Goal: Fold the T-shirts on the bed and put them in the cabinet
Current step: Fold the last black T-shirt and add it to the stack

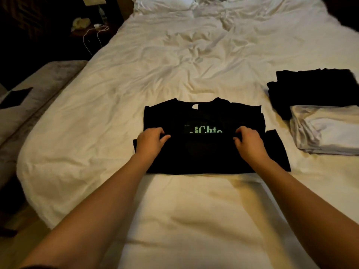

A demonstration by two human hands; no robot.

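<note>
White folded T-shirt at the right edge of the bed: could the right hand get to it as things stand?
Probably yes. The white folded T-shirt lies beside the right hand with only bare sheet between, but that hand now grips the black T-shirt and must let go first.

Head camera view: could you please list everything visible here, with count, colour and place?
Printed T-shirt: one, black with green lettering, centre of bed, bottom part folded up.
Folded dark clothes: one pile, black, right side of bed.
Folded white garment: one, white, right side, overlapping the dark pile's near edge.
Bed: one, white rumpled cover.
Pillow: white, head of bed; count unclear.
Cable: one, white, on the dark stand left of the bed.
Bench: one, grey, left of bed.
Left hand: pinching the folded edge.
Right hand: pinching the same edge.
</note>
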